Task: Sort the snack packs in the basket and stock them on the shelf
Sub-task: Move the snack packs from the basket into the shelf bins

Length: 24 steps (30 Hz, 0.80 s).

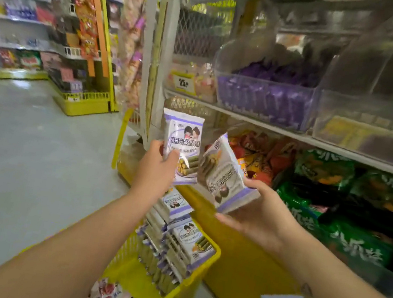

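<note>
**Stocking step: two packs lifted, not yet shelved**

Item: white-and-purple snack pack (182,146), upright, held above the basket, level with the lower shelf edge. Pinched near its lower left corner by the left hand (156,165), fingers closed on it.
Item: second pack of the same print (227,176), tilted, lying across the right hand (260,216), fingers curled under and around its lower end. Just beside the first pack, apparently apart from it.
Source: yellow basket (168,297) below both hands, with a stack of matching packs (177,237) standing in rows; a few pink-and-white packs (107,296) loose at the near end.
Destination, probable: clear bin (264,100) on the upper shelf (294,135), part filled with purple wrappers; match with the held packs likely, not certain through the blur.
Adjacent: red and green bags (324,173) on the lower tier; yellow price tag (182,83) left of the bin.
Stage, judged: sorting mostly done, stocking under way.
Next, judged: raise and carry rightward over the bin lip, drop in aligned with the rows.
</note>
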{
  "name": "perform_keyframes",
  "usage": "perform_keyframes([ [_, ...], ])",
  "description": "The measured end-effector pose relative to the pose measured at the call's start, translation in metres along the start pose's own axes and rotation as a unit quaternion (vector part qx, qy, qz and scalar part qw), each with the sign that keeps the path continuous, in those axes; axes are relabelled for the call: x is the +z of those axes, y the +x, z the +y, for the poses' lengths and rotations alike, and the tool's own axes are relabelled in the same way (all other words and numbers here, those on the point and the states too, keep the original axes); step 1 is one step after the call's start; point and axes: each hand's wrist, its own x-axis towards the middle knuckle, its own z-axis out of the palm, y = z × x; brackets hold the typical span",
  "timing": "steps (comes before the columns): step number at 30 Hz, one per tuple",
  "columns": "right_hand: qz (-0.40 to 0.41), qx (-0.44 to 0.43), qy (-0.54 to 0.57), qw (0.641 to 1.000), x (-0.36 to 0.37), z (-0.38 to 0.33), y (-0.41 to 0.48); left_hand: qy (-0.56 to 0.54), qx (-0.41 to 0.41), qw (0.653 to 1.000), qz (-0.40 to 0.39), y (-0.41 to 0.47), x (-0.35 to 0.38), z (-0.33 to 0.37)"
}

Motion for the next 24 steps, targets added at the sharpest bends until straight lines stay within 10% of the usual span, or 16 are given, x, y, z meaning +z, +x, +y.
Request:
perform_keyframes([
  [10, -0.149, -0.083, 0.022, 0.985, 0.023, -0.062, -0.106, -0.149, -0.099, 0.983, 0.028, -0.035, 0.012, 0.124],
  [17, -0.196, -0.052, 0.038, 0.978, 0.014, -0.082, -0.136, -0.322, -0.227, 0.913, -0.109, -0.059, 0.028, 0.164],
  [24, -0.138, -0.051, 0.044, 0.988, 0.001, -0.098, -0.154, -0.339, -0.157, 0.920, -0.119, -0.062, 0.045, 0.175],
])
